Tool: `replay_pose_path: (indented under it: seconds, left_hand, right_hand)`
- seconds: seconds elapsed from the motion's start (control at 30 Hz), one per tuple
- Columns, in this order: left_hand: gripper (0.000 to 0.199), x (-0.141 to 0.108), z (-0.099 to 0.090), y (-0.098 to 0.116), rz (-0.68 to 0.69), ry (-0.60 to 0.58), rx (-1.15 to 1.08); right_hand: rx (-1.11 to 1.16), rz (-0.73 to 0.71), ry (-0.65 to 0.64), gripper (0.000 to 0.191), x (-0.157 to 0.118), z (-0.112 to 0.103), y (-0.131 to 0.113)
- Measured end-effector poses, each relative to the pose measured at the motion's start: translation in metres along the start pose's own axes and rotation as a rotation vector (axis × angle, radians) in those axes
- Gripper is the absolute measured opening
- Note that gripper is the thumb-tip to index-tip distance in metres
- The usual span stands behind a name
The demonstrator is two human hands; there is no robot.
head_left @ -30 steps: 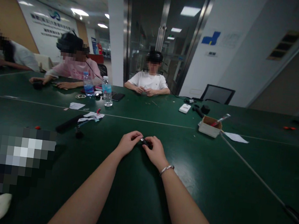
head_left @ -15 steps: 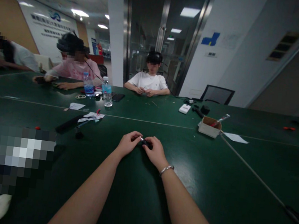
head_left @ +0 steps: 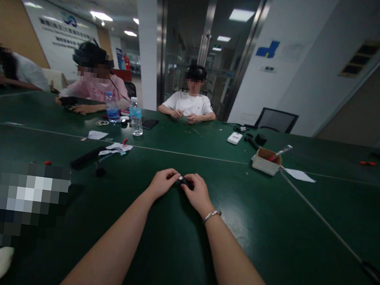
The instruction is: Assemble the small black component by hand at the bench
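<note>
A small dark object with a shiny silver band sits between my hands, just above the green table; its exact kind is too small to tell. My left hand pinches its silver end with thumb and fingertips. Around the dark end, the fingers of my right hand are closed, hiding part of it. A silver bracelet circles my right wrist.
Ahead on the right stands a small open box with a pen-like item inside. Two water bottles stand front left, near crumpled paper and a black bar. Several people sit around the table, one opposite.
The silver part between my fingers has turned slightly, and my left hand has shifted a touch. At the left, a person in pink has lifted a dark object a little.
</note>
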State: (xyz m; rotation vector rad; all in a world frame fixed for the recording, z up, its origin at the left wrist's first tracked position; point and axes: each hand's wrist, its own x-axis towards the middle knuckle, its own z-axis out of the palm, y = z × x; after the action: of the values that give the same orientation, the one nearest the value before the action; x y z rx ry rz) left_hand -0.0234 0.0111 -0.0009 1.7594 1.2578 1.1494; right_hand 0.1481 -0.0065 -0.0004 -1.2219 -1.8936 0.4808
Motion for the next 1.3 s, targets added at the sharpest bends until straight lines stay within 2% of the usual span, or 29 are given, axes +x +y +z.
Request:
replay_pose_path:
  seconds: [0.17, 0.3, 0.47, 0.63, 0.83, 0.97, 1.13, 1.3]
  left_hand:
    - [0.023, 0.0, 0.001, 0.001, 0.002, 0.031, -0.021]
    - [0.022, -0.001, 0.001, 0.002, 0.022, -0.034, -0.07]
    - [0.024, -0.001, 0.002, 0.002, 0.007, -0.032, -0.061]
    - [0.029, 0.0, 0.002, 0.003, -0.036, -0.02, -0.019]
    - [0.032, 0.001, 0.0, -0.001, -0.042, 0.051, 0.006]
    - [0.033, 0.002, 0.0, -0.005, -0.053, 0.051, -0.001]
    - [0.034, 0.0, -0.001, -0.002, -0.082, 0.018, -0.027]
    - [0.034, -0.002, -0.004, 0.002, -0.118, -0.022, -0.027]
  right_hand:
    - [-0.01, -0.001, -0.005, 0.017, 0.0, -0.001, -0.002]
    - [-0.007, -0.002, -0.002, 0.017, 0.0, 0.0, 0.001]
    - [0.011, 0.018, 0.024, 0.031, 0.0, 0.003, 0.005]
    - [-0.024, 0.009, 0.002, 0.017, 0.001, 0.002, 0.003]
    - [-0.026, 0.023, 0.007, 0.017, 0.001, 0.002, 0.003]
    - [-0.093, 0.054, 0.058, 0.013, 0.0, -0.001, 0.003]
    - [-0.22, 0.149, 0.037, 0.014, 0.003, -0.027, 0.015]
    - [-0.352, 0.434, 0.095, 0.019, -0.001, -0.087, 0.053]
